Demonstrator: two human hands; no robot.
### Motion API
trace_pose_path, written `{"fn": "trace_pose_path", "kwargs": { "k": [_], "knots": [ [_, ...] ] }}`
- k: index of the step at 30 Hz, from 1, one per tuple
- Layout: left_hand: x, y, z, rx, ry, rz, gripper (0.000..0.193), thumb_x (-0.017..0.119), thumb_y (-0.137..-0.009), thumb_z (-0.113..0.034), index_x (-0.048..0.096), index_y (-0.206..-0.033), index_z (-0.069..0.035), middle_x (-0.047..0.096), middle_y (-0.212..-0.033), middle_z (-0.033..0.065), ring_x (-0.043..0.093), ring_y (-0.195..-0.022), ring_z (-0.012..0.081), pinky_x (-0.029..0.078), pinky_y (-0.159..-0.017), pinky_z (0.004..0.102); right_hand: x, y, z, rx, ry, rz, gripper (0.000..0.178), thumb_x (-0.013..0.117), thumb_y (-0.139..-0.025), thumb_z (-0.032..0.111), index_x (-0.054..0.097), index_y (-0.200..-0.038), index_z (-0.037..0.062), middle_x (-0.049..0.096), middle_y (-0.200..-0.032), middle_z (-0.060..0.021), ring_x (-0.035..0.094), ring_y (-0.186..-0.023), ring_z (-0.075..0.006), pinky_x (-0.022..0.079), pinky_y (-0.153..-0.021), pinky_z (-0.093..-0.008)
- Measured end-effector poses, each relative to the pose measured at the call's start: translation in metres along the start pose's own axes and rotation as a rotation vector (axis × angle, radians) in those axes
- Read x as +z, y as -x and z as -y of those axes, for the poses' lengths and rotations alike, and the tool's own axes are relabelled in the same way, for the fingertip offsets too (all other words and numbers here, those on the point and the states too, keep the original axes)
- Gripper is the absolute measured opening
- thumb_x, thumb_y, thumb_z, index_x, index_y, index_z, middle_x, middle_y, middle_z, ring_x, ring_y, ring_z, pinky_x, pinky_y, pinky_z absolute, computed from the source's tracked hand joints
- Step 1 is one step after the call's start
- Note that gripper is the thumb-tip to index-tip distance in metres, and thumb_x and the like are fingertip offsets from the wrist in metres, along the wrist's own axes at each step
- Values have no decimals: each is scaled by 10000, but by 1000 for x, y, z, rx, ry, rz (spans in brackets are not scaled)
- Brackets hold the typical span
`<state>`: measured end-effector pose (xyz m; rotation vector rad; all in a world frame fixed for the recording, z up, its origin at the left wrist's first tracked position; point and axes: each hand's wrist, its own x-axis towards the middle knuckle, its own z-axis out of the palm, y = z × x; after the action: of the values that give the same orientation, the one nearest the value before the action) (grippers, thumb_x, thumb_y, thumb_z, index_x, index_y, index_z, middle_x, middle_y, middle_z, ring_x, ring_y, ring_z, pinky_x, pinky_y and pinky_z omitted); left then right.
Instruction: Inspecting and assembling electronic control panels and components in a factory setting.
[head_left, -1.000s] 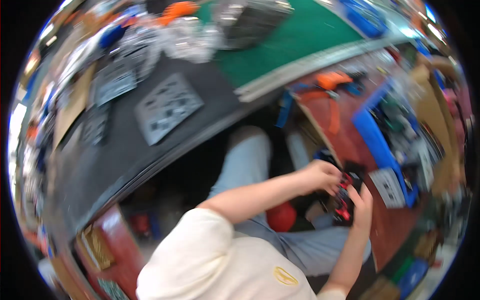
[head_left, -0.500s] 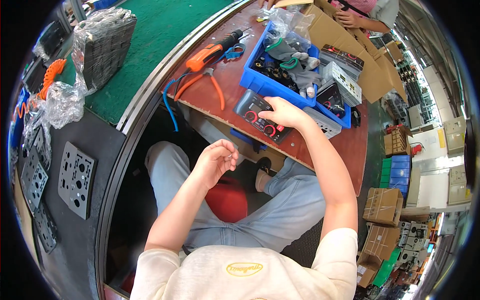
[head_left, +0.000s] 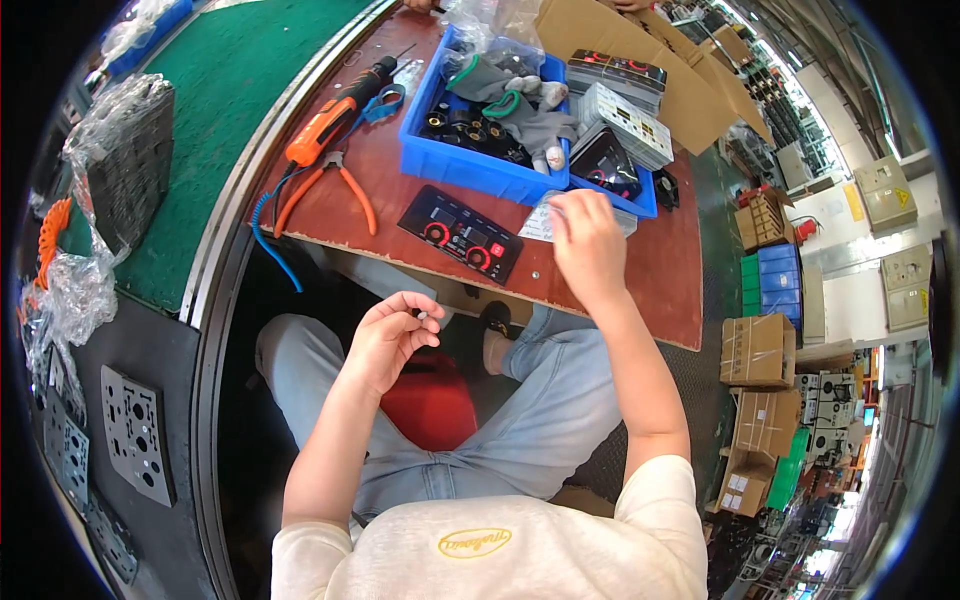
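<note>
My left hand is raised over my lap with its fingers curled in. A tiny pale thing shows at its fingertips, too small to name. Above the table's front part, my right hand has thumb and fingers apart, and I see nothing between them. Its fingertips are nearest to a light printed panel lying partly under the blue bin's edge. To the left of that hand, a black faceplate with two red rings lies face up on the red-brown table, untouched by either hand.
A blue bin holds grey gloves and black knobs. Beside it stand stacked panels and a cardboard box. An orange power screwdriver and pliers lie at left. Green matting covers the neighbouring bench.
My right hand has let go of the black faceplate and moved right, off it. The faceplate stays on the table. The whole view has shifted, so the table things appear farther left.
</note>
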<state>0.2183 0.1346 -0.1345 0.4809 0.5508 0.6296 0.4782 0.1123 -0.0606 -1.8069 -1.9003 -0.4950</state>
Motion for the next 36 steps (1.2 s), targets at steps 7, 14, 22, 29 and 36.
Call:
{"fn": "trace_pose_path", "kwargs": {
  "k": [7, 14, 22, 29, 36],
  "knots": [
    [7, -19, 12, -39, 59, 86, 140, 394, -795, 27, 532, -807, 10, 570, -827, 101, 568, -695, 159, 513, -647, 274, -2, 19, -32, 18, 108, -5, 206, 661, -720, 79, 571, -901, 47, 540, -889, -68, 522, -872, -254, 441, -780, -358],
    [18, -24, 15, -60, 17, 51, 147, 391, -829, -19, 533, -853, 9, 573, -837, 101, 569, -709, 158, 511, -653, 280, 5, 25, -39, -41, 111, -71, 192, 680, -710, 82, 562, -859, 57, 537, -874, -62, 534, -835, -236, 456, -722, -339],
    [29, -29, 19, -42, 11, 57, 178, 418, -884, -126, 534, -882, 9, 576, -844, 99, 573, -722, 154, 513, -659, 282, -3, 21, -35, -14, 49, -47, 215, 698, -686, 55, 532, -822, 56, 528, -836, -58, 534, -800, -238, 439, -701, -345],
    [35, -31, 25, -75, -28, 24, 280, 447, -932, -251, 550, -842, -7, 562, -791, 75, 558, -686, 141, 493, -619, 271, -11, 27, -42, 25, -125, 39, 182, 685, -688, 25, 529, -782, 41, 530, -785, -69, 546, -775, -231, 447, -693, -349],
    [48, -24, 25, -220, -48, 46, 390, 461, -944, -372, 585, -837, -17, 502, -649, 10, 488, -558, 108, 447, -549, 251, -59, 28, -25, 141, -676, 58, 136, 657, -703, -18, 558, -782, 32, 581, -788, -67, 548, -745, -201, 456, -682, -316]
  ]
}}
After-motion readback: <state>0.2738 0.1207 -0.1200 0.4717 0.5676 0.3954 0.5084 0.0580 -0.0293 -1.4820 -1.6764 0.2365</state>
